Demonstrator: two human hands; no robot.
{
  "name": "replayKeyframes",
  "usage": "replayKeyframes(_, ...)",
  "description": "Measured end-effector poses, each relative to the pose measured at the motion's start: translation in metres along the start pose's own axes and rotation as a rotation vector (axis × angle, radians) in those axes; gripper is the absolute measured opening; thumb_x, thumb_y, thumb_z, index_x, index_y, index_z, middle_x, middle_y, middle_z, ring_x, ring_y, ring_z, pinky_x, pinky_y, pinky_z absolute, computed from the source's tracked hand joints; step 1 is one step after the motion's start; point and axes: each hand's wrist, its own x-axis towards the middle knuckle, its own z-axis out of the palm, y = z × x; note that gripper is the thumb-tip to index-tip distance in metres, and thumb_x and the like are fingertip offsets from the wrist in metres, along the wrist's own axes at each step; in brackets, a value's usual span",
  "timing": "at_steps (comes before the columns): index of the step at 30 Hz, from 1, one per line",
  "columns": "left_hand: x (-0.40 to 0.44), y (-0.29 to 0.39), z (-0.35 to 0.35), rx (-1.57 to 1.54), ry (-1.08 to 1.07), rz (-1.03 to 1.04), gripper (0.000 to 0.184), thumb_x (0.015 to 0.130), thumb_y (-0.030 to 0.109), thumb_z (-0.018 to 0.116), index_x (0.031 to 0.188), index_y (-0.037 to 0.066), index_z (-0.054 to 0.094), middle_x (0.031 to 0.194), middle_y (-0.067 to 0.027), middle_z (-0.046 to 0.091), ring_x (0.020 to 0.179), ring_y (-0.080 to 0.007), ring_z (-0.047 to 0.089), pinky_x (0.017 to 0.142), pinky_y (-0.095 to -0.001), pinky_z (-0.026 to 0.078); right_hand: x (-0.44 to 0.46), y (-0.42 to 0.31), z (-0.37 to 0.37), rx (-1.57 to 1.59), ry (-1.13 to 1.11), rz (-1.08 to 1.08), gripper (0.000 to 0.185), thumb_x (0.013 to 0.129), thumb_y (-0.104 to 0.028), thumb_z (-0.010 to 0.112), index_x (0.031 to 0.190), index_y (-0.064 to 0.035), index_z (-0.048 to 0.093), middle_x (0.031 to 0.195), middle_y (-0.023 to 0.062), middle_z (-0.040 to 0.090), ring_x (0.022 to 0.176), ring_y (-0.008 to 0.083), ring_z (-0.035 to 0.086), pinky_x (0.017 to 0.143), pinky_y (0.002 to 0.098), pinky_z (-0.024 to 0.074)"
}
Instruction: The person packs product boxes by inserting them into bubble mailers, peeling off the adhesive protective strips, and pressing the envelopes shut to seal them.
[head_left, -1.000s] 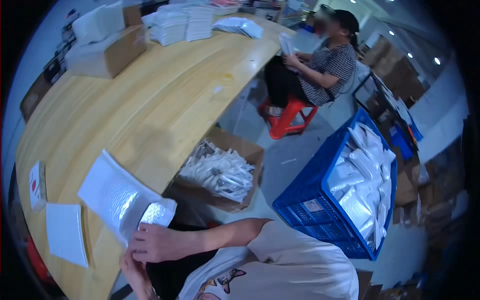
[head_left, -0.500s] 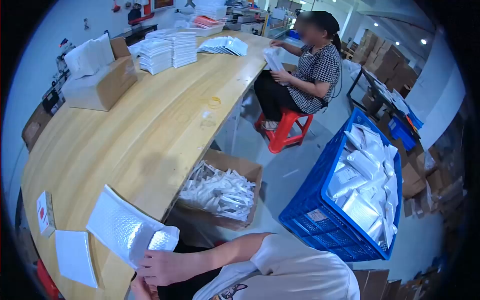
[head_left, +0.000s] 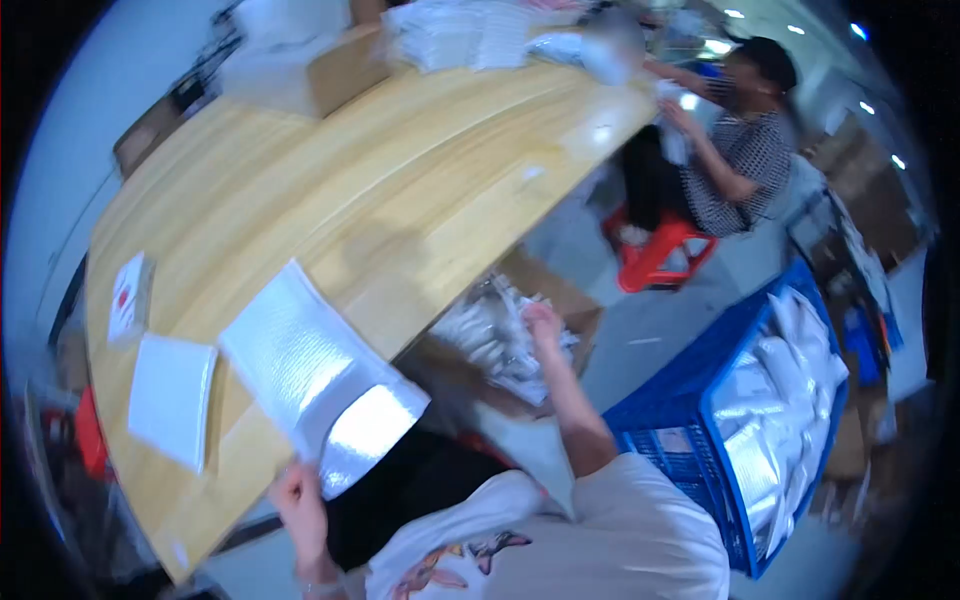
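Observation:
A silvery white bubble mailer [head_left: 290,340] lies slantwise on the table, its shiny flap end [head_left: 375,430] hanging over the front edge. My left hand [head_left: 300,500] is closed at the mailer's near lower edge, fingers curled against it. My right hand [head_left: 543,322] reaches out over a cardboard box [head_left: 572,290] of white strips [head_left: 480,335]. Motion smears its fingers, so their hold does not show. Left of the mailer lie a flat white padded envelope [head_left: 172,400] and a small white box [head_left: 130,298] with a red mark.
To the right stands a blue crate [head_left: 715,470] full of silvery packages [head_left: 785,400]. Across the table [head_left: 420,170], a person [head_left: 740,150] sits on a red stool [head_left: 660,255]. Stacks of white mailers [head_left: 460,35] and a carton [head_left: 345,70] occupy the far end.
My right hand has left the mailer and swung right, over the box of strips. My left hand has come into clear view at the mailer's edge. The camera view has shifted and tilted.

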Motion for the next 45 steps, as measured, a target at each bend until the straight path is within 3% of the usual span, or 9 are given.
replayKeyframes(3, -0.003, 0.011, 0.004, 0.019, 0.107, 0.037, 0.006, 0.084, 0.0, 0.062, 0.08, 0.001, 0.059, 0.074, -0.0029, 0.053, 0.064, -0.0116, 0.042, 0.062, -0.0232, 0.039, 0.025, 0.07, -0.102, -1.528, 0.009, -0.149, 0.049, 0.082, -0.016, 0.066, 0.125, 0.001, 0.049, 0.117, 0.0179, 0.055, 0.101, 0.0289, 0.056, 0.087, 0.0363, 0.0459)
replayKeyframes(4, -0.002, 0.015, 0.004, 0.131, 0.14, 0.284, 0.009, 0.082, -0.002, 0.063, 0.089, 0.002, 0.06, 0.084, -0.0061, 0.056, 0.068, -0.0149, 0.046, 0.065, -0.0256, 0.042, 0.017, 0.076, -0.103, -1.593, -0.023, -0.307, 0.056, 0.081, -0.018, 0.067, 0.129, 0.0022, 0.047, 0.122, 0.0205, 0.054, 0.106, 0.0318, 0.056, 0.091, 0.0386, 0.046)
replayKeyframes(7, 0.006, 0.021, -0.002, 0.554, 0.092, 0.843, 0.03, 0.078, -0.002, 0.064, 0.108, 0.003, 0.062, 0.116, -0.0145, 0.059, 0.092, -0.0283, 0.059, 0.083, -0.035, 0.05, -0.075, -0.02, 0.024, -1.012, -0.366, -0.456, 0.046, 0.084, -0.016, 0.065, 0.126, -0.0003, 0.055, 0.123, 0.0179, 0.058, 0.107, 0.0326, 0.057, 0.094, 0.0397, 0.046)
replayKeyframes(10, 0.023, 0.034, -0.01, 0.76, -0.174, 1.026, 0.031, 0.08, -0.001, 0.063, 0.11, 0.004, 0.063, 0.119, -0.0143, 0.062, 0.112, -0.0308, 0.058, 0.099, -0.0399, 0.047, -0.127, -0.08, 0.119, -1.049, -0.752, -1.219, 0.035, 0.089, -0.015, 0.059, 0.123, -0.0075, 0.061, 0.124, 0.0091, 0.061, 0.109, 0.0273, 0.058, 0.094, 0.0361, 0.0446)
replayKeyframes(18, 0.039, 0.042, -0.025, 0.808, -0.353, 0.996, 0.026, 0.083, 0.002, 0.063, 0.109, 0.005, 0.065, 0.119, -0.0127, 0.065, 0.114, -0.0283, 0.06, 0.102, -0.0412, 0.047, -0.155, -0.112, 0.217, -0.926, -1.289, -1.733, 0.015, 0.085, -0.014, 0.062, 0.1, -0.0106, 0.064, 0.129, 0.0042, 0.061, 0.119, 0.0208, 0.057, 0.098, 0.0383, 0.0438)
replayKeyframes(23, 0.031, 0.013, -0.026, 0.437, -0.224, 0.533, 0.024, 0.083, 0.003, 0.068, 0.107, 0.004, 0.068, 0.12, -0.0116, 0.065, 0.108, -0.0289, 0.063, 0.098, -0.0394, 0.05, -0.163, -0.106, 0.23, -0.782, -1.383, -1.759, 0.007, 0.086, -0.014, 0.063, 0.091, -0.0096, 0.062, 0.125, 0.0033, 0.063, 0.115, 0.0209, 0.06, 0.097, 0.0378, 0.045)
replayKeyframes(27, 0.04, 0.01, -0.034, 0.619, -0.14, 1.09, 0.026, 0.079, -0.002, 0.071, 0.105, 0.0, 0.069, 0.119, -0.0109, 0.064, 0.107, -0.0304, 0.063, 0.093, -0.0371, 0.052, -0.158, -0.094, 0.234, -0.741, -1.435, -1.612, 0.006, 0.086, -0.018, 0.067, 0.086, -0.0122, 0.064, 0.115, -0.0018, 0.067, 0.111, 0.0179, 0.062, 0.091, 0.0346, 0.046)
replayKeyframes(35, 0.049, 0.013, -0.037, 0.077, -0.217, 0.714, 0.011, 0.089, 0.0, 0.056, 0.096, -0.001, 0.065, 0.096, -0.0095, 0.065, 0.095, -0.0254, 0.061, 0.086, -0.0356, 0.051, -0.175, -0.072, 0.239, -0.694, -1.163, -0.784, 0.007, 0.085, -0.012, 0.068, 0.083, -0.0068, 0.064, 0.08, 0.002, 0.061, 0.07, 0.0187, 0.052, 0.07, 0.0296, 0.0425)
replayKeyframes(45, 0.057, 0.028, -0.018, -0.14, 0.012, -0.002, 0.013, 0.096, 0.012, 0.055, 0.094, -0.001, 0.056, 0.091, -0.0039, 0.046, 0.068, -0.0134, 0.042, 0.063, -0.0246, 0.04, -0.204, -0.073, 0.25, -0.826, -0.767, -0.529, 0.015, 0.087, -0.008, 0.06, 0.075, -0.0016, 0.055, 0.065, 0.0036, 0.052, 0.058, 0.0146, 0.042, 0.055, 0.0274, 0.0378)
